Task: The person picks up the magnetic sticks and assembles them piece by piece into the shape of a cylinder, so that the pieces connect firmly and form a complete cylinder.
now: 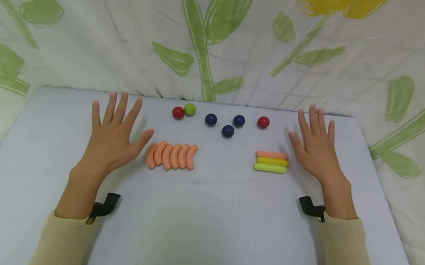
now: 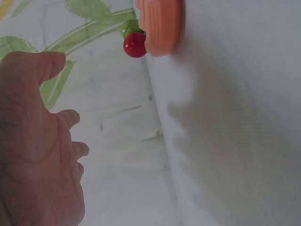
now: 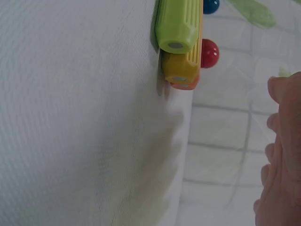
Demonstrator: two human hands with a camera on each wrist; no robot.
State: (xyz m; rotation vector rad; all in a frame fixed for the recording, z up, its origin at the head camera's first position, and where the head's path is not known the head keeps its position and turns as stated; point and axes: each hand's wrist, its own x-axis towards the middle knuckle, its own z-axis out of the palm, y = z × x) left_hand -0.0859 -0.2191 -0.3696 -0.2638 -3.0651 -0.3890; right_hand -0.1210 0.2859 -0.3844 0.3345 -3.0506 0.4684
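I see the table (image 1: 202, 234) filling the lower two thirds of the head view, covered in pale cloth, with a leaf-print backdrop (image 1: 222, 35) across the top of the frame.

Left hand (image 1: 114, 133): left of centre, fingers straight and spread, palm down over the table, grasping nothing. Its thumb tip lies just beside the leftmost piece of the orange row. In the left wrist view the hand (image 2: 37, 150) fills the lower left, with loose fingers.

Right hand (image 1: 316, 147): right of centre, fingers straight and close together, released, grasping nothing. It sits just right of the sticks; I cannot tell whether it touches them. In the right wrist view only its edge (image 3: 282, 155) shows at the right border.

Orange row (image 1: 172, 155): five curved orange pieces, side by side and touching, just left of centre. One end shows at the top of the left wrist view (image 2: 160, 26).

Sticks (image 1: 271, 161): three straight sticks lying parallel and touching, right of centre; orange farthest, yellow in the middle, green nearest. The right wrist view shows their ends (image 3: 181, 33) at top centre.

Balls, in a loose line above both groups:
- red ball (image 1: 177, 112) touching green ball (image 1: 189, 109);
- three blue balls (image 1: 227, 130) near centre, apart from one another;
- second red ball (image 1: 263, 122), above the sticks.
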